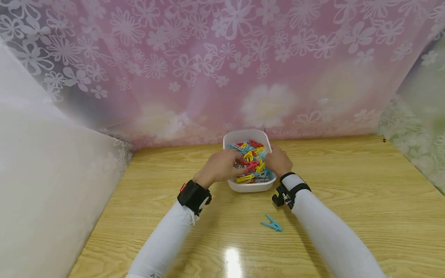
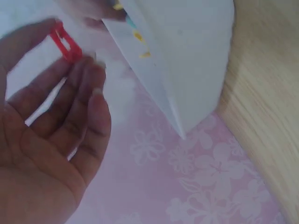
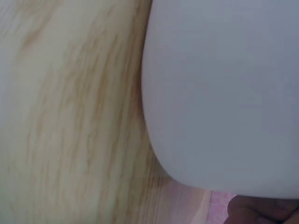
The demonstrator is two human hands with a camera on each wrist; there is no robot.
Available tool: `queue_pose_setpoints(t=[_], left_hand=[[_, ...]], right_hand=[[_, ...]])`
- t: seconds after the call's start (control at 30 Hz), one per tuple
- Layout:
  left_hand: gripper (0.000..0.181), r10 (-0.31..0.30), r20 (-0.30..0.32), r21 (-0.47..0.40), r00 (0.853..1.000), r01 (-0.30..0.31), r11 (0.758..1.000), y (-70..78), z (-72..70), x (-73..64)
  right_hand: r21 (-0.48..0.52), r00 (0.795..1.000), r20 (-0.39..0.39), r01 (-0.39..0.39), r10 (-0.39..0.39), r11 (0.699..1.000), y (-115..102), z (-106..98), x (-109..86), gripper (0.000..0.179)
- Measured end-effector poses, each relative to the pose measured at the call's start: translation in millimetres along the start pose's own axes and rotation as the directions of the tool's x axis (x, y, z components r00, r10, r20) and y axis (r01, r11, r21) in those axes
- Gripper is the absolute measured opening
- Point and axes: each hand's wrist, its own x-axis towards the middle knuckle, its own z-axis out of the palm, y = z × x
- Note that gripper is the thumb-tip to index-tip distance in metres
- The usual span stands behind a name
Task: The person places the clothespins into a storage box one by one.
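A white plastic box [image 1: 252,188] holds a heap of red, yellow and blue clothespins. Over the heap, my left hand [image 1: 219,166] pinches a red clothespin [image 2: 65,43] between thumb and fingers; the same red clothespin [image 1: 251,165] shows in the head view. At the box's right rim is my right hand [image 1: 279,160], its fingertips inside beside light blue clothespins. Whether they grip one is hidden. In the right wrist view, only a bit of the right hand's fingers [image 3: 261,210] shows below the box wall [image 3: 219,98].
A single blue clothespin [image 1: 273,223] lies on the wooden table [image 1: 347,185] in front of the box, between the forearms. A pink flowered cloth [image 1: 208,77] hangs close behind the box. A pale cloth [image 1: 52,173] stands along the left side.
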Motion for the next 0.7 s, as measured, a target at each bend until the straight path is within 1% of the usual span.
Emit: queue_pose_setpoints(t=[0.07,0.2,0.33,0.47,0.57,0.63,0.7], left_hand=[[0.026,-0.043,-0.012,-0.010,0.999,0.043,0.999,-5.3,-0.8,7.8],[0.028,-0.089,-0.041,0.015,0.995,0.089,0.996,-10.2,-0.6,19.0],[0.030,-0.133,-0.092,0.037,0.987,0.137,0.990,-12.5,0.1,23.6],[0.048,-0.179,-0.139,0.069,0.974,0.190,0.979,-12.9,1.1,24.3],[0.059,-0.178,-0.168,0.091,0.970,0.195,0.977,-12.4,3.8,22.5],[0.059,-0.158,-0.180,0.089,0.971,0.176,0.980,-12.2,6.5,21.1],[0.058,-0.123,-0.192,0.096,0.974,0.144,0.985,-12.2,10.0,19.5]], right_hand=[[0.006,1.000,0.017,-0.013,0.013,1.000,-0.6,-1.3,-0.6,0.051],[0.016,0.999,0.031,-0.019,0.018,1.000,-1.6,-4.6,-1.3,0.052],[0.013,1.000,0.018,-0.013,0.012,1.000,-2.5,-4.4,-1.9,0.051],[0.011,1.000,0.021,-0.021,0.021,1.000,-3.6,-3.4,-1.8,0.051],[0.010,0.999,0.026,-0.031,0.030,0.999,-3.9,-2.6,-1.4,0.051],[0.009,0.999,0.030,-0.037,0.037,0.999,-3.3,-2.9,-1.0,0.051],[0.003,0.999,0.027,-0.042,0.041,0.999,-2.1,-3.5,-0.6,0.050]])
